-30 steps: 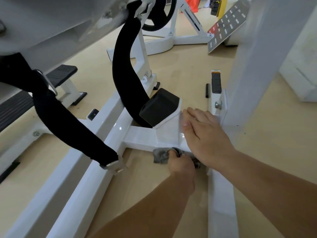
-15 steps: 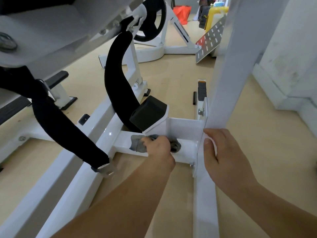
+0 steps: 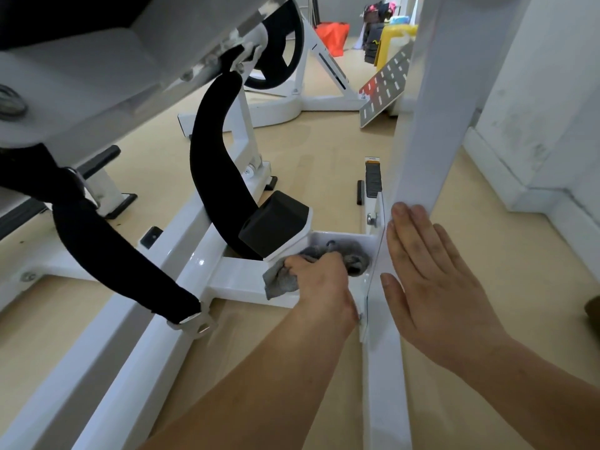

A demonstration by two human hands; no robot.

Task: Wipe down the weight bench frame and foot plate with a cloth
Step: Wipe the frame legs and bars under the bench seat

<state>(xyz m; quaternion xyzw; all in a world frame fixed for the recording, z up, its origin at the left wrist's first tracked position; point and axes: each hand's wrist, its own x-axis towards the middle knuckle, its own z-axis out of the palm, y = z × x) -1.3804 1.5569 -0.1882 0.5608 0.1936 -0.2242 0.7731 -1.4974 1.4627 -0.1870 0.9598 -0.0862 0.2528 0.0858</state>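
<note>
A grey cloth (image 3: 352, 256) lies bunched on the white cross member (image 3: 237, 282) of the bench frame, in the corner under the black rubber block (image 3: 274, 227). My left hand (image 3: 319, 282) grips the cloth and presses it against the white bracket. My right hand (image 3: 431, 280) is flat with straight fingers, its palm against the base of the white upright post (image 3: 431, 108). The long white floor rail (image 3: 383, 378) runs toward me below my right hand.
Two curved black padded arms (image 3: 211, 157) hang from the grey underside overhead. A perforated white foot plate (image 3: 386, 89) leans at the back, with another white machine, a red bag and a yellow object behind it. A white wall and skirting stand at right. Floor is tan wood.
My left hand has moved the cloth from the front edge of the cross member up into the corner beside the black block. My right hand shifted right to the post and flattened.
</note>
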